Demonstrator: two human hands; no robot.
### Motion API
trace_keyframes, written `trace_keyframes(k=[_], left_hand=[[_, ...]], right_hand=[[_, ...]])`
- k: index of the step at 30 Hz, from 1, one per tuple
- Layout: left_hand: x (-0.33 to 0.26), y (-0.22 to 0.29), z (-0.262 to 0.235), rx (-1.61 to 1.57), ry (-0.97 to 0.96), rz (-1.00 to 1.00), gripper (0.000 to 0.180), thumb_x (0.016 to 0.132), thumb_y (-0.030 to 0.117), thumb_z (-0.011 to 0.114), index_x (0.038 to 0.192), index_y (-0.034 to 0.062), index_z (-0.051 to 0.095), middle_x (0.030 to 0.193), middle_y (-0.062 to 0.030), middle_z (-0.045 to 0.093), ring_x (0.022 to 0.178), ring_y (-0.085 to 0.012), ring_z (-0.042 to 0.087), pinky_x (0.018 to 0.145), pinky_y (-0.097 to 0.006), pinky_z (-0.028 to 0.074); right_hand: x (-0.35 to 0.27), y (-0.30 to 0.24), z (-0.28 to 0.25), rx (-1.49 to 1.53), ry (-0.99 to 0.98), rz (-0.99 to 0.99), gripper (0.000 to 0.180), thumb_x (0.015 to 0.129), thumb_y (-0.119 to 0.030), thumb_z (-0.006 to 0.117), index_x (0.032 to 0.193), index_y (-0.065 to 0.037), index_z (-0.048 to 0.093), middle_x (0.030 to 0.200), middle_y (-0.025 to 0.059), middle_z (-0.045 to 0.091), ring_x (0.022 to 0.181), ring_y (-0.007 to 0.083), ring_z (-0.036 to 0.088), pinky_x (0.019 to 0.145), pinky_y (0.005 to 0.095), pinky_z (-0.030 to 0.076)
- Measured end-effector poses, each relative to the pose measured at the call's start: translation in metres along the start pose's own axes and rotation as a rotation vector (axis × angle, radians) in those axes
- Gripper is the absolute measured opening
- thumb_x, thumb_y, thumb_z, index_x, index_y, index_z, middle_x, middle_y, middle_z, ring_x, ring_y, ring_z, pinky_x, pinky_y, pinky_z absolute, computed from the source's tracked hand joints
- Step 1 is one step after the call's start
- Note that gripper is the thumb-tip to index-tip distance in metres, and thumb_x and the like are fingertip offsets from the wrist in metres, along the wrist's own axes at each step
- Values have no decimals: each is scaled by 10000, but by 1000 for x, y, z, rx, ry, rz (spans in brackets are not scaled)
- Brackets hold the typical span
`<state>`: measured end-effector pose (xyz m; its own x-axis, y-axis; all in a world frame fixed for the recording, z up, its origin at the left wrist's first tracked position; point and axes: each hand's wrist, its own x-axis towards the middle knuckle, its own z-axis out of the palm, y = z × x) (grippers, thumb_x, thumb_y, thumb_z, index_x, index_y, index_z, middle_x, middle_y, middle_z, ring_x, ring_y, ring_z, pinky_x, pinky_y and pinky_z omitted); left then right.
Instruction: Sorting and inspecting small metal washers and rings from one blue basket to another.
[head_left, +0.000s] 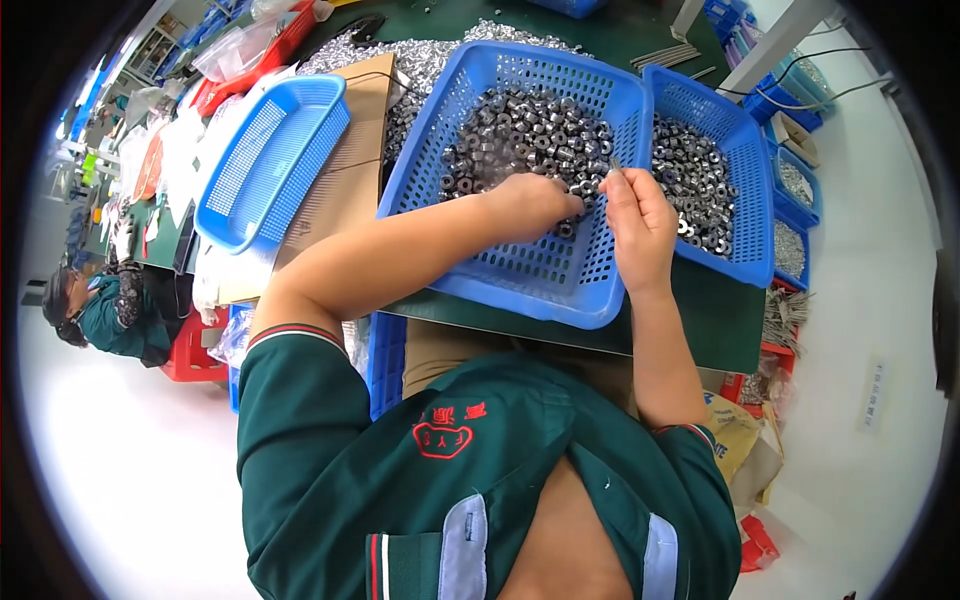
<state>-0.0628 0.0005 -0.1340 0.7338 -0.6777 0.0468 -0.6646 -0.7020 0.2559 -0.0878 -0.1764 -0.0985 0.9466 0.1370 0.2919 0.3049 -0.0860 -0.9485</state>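
Two hands (530, 207) work over one basket (530, 285), metal pieces (535, 125) seemingly uncountable.

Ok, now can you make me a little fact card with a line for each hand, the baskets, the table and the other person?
Left hand: the left hand is low in the middle basket, fingers curled at the metal parts; its grip is hidden
Right hand: the right hand is by that basket's right side, fingers bent together; any small thing there is unclear
Right basket: blue basket, also holding shiny metal parts
Left basket: lighter blue basket
Table: dark green table
Other person: another person at far left
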Motion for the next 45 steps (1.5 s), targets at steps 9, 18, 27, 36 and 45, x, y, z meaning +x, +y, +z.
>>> trace_keyframes(k=[9,18,27,36,45], left_hand=[[6,-15,-42,-837,211,-313,296,831,184,633,1072,12,643,808,-103,681,724,-199,657,651,-333,514],[-7,-8,-73,-1820,111,-398,194,912,184,592,1021,36,529,887,-101,640,787,-167,621,707,-281,504],[-7,-8,-71,-1486,129,-234,207,895,187,647,956,-8,610,817,-44,645,718,-107,617,637,-224,495],[-8,-4,-72,-1482,72,-409,240,889,237,663,846,7,609,721,-66,645,620,-125,616,567,-231,493],[-7,-5,-66,-1501,78,-272,189,881,200,667,847,26,603,724,-36,636,636,-101,601,578,-222,472]], right_hand=[[2,-3,4,-116,1,-25,185,919,-169,589,837,-3,579,569,-1,471,528,61,409,480,258,350],[0,-20,11,-262,-79,-97,180,930,-191,576,851,-32,602,533,47,463,485,90,433,469,274,365],[4,-16,10,-420,-111,-120,181,916,-185,571,822,-32,590,577,131,539,485,240,535,477,342,399],[3,-13,11,-598,-137,-308,156,893,-156,579,789,-43,556,650,153,582,555,338,572,492,399,422],[0,-14,7,-367,-150,-145,179,913,-175,573,818,-24,591,574,96,520,486,183,507,478,317,386]])
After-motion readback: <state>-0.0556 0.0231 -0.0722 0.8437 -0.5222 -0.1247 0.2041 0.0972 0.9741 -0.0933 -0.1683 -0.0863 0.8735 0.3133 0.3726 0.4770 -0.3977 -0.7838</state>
